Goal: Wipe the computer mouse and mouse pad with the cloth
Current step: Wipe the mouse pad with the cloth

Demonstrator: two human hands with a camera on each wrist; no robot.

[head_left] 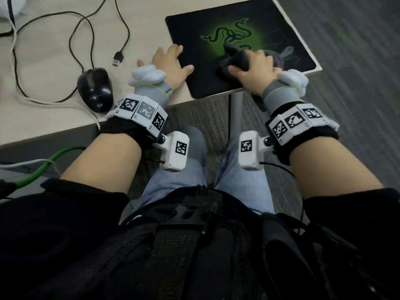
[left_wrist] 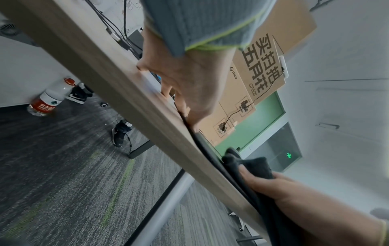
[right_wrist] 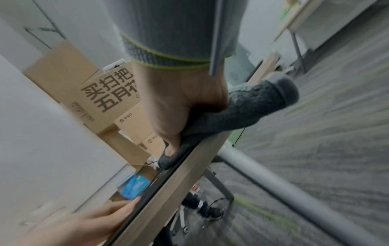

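Observation:
A black mouse pad (head_left: 194,35) with a green logo lies at the right corner of the beige desk (head_left: 54,53). My right hand (head_left: 253,72) grips a bunched dark grey cloth (head_left: 238,59) and presses it onto the pad's near middle; the cloth (right_wrist: 248,109) bulges out past the palm in the right wrist view. My left hand (head_left: 171,63) lies flat with fingers spread on the pad's left edge, holding it down. The black wired mouse (head_left: 95,89) sits on the desk left of my left wrist, untouched.
The mouse's black cable (head_left: 86,29) loops across the desk to a loose USB plug (head_left: 118,58). A white cable (head_left: 15,68) runs along the left. The desk edge and a grey leg (head_left: 236,113) are just below the pad. Cardboard boxes (left_wrist: 263,69) stand beyond the desk.

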